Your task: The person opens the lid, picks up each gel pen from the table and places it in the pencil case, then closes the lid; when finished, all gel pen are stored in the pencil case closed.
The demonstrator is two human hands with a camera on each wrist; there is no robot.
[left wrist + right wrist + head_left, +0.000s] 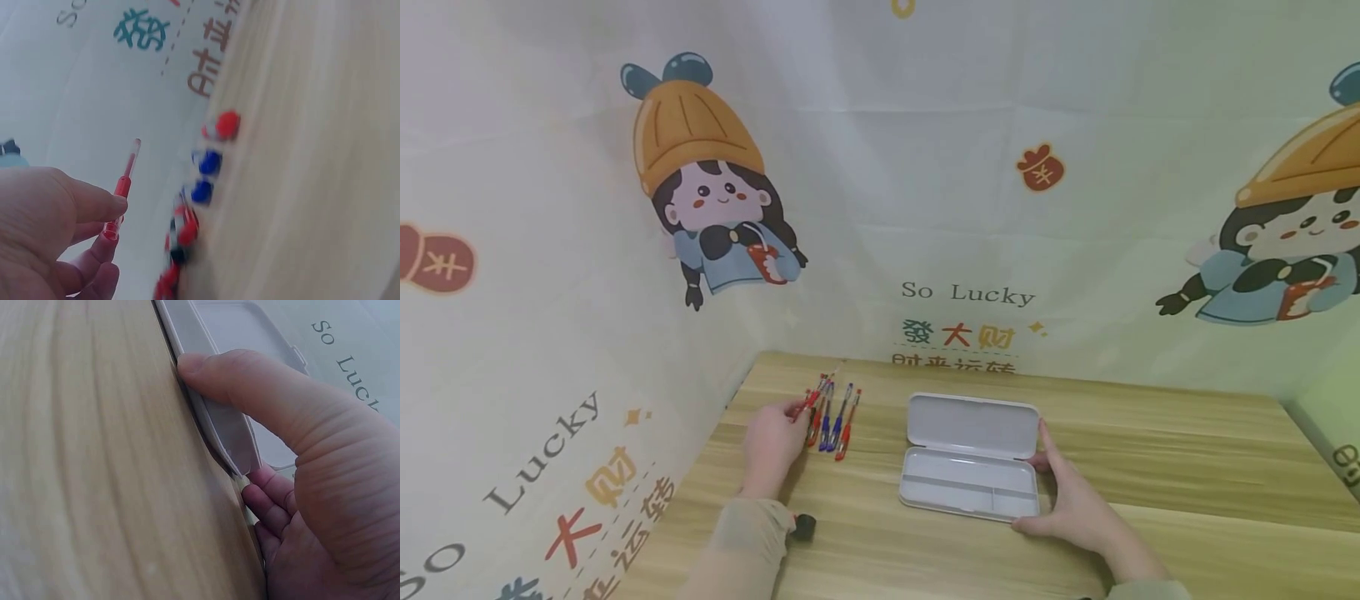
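Near the left edge of the desk (865,533), the left hand (773,446) pinches a red pen (123,186); the right hand (1075,504) grips the case (973,425), already open, other pens (837,429) lying outside.

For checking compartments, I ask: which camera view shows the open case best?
The head view, because it shows nearly the whole case, open lid and dividers included. The right wrist view shows only part, partly behind the right hand; the left wrist view shows none.

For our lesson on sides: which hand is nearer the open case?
Right. The right hand holds the case at its right end; the left hand is apart, to its left.
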